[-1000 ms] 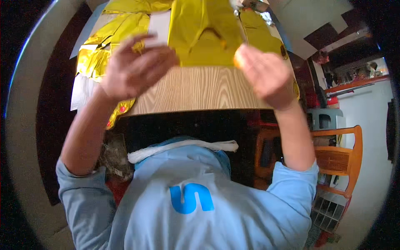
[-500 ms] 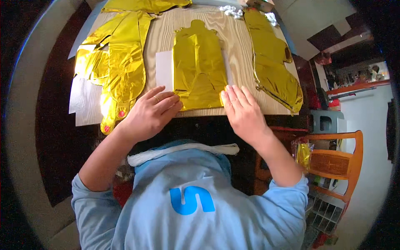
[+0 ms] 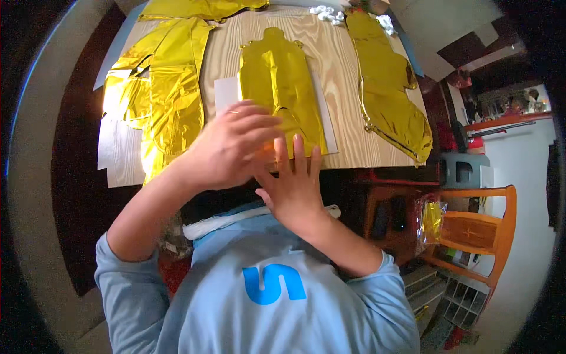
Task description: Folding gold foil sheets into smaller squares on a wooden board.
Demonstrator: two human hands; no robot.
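Observation:
A folded gold foil balloon (image 3: 274,71) lies flat on a white sheet (image 3: 226,94) in the middle of the wooden board. My left hand (image 3: 227,144) hovers over the balloon's near left corner, its fingers loosely bent, slightly apart and a little blurred. Close beside it, my right hand (image 3: 296,189) has its fingers spread, with the tips over the balloon's near edge. The two hands nearly meet and hide that corner. I see nothing held in either hand.
More gold foil balloons lie at the left (image 3: 171,82) and right (image 3: 392,88) of the board (image 3: 336,106). White bits (image 3: 327,15) sit at its far edge. A bundle of white cord (image 3: 203,224) rests at my waist. A wooden chair (image 3: 471,224) stands to the right.
My right hand has swung left from the balloon's near right corner toward my left hand, its fingers spreading. My left hand has shifted slightly right and up. The balloon's near end has turned slightly right.

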